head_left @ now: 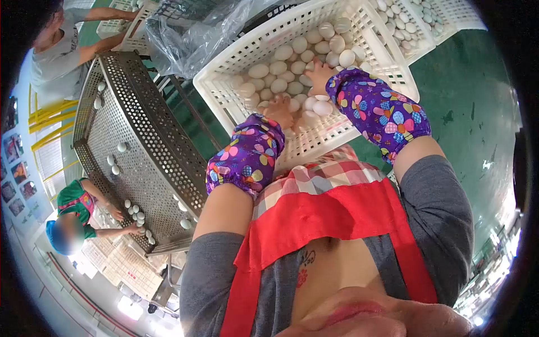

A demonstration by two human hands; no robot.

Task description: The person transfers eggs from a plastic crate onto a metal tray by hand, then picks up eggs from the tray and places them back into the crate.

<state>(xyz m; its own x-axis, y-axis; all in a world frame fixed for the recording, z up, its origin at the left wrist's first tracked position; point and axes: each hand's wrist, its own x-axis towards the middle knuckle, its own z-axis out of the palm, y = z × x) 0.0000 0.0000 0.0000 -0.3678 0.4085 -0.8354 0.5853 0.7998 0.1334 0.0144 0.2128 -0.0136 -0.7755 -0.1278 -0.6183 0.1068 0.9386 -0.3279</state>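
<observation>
Both my hands are down in the white crate (387,62) at twelve o'clock: my left hand (279,112) curls over the eggs (283,70) near its front wall, and my right hand (320,76) rests spread on the heap. How tightly either grips I cannot tell. Pressing too hard could crack shells, and a hurried lift could knock eggs against the wall.

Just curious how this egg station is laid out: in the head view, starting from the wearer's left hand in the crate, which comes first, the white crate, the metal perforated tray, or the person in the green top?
1. White crate: the left hand is inside it, among the eggs.
2. Perforated metal tray: beside the crate, toward the picture's left.
3. Person in the green top: at the tray's far edge, lower left.
</observation>
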